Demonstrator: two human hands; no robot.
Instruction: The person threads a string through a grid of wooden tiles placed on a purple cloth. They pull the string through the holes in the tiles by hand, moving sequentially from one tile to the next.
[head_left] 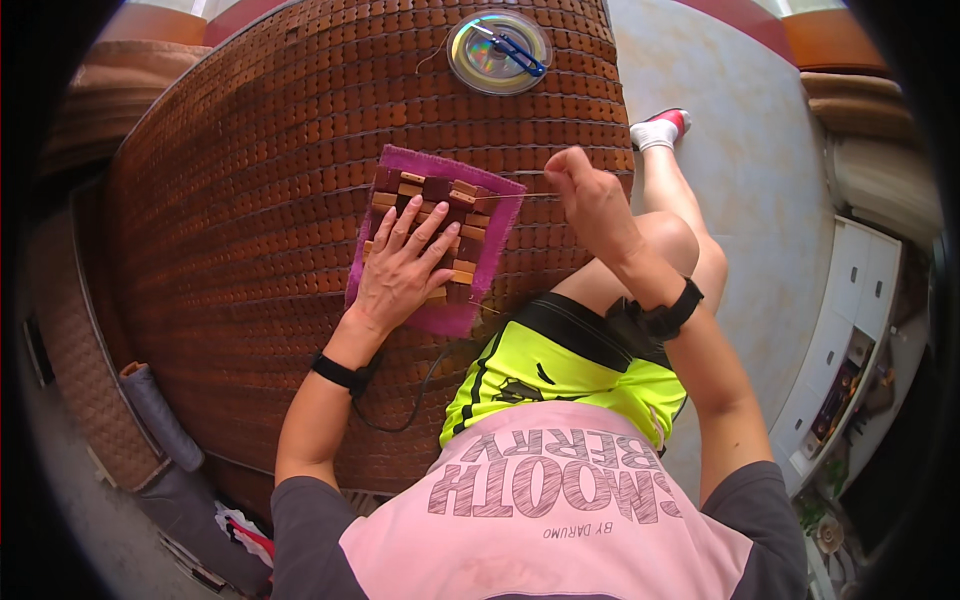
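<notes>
A piece of purple cloth [507, 215] lies on the brown tiled mat, with light and dark wooden blocks [466, 270] set in a checkered pattern on it. My left hand [405, 262] rests flat on the blocks, fingers spread, covering the middle of them. To the right, my right hand [592, 200] is raised above the mat with its fingertips pinched together. A thin thread [515, 197] stretches from the upper right blocks to those fingers. Whether a needle is also in the pinch, I cannot tell.
A round, shiny disc [470, 68] sits at the far side of the mat [250, 200], with blue-handled snips [518, 54] on top. A dark cable [410, 415] curves near my lap. White drawers [850, 275] stand at the right, beyond the pale floor [765, 200].
</notes>
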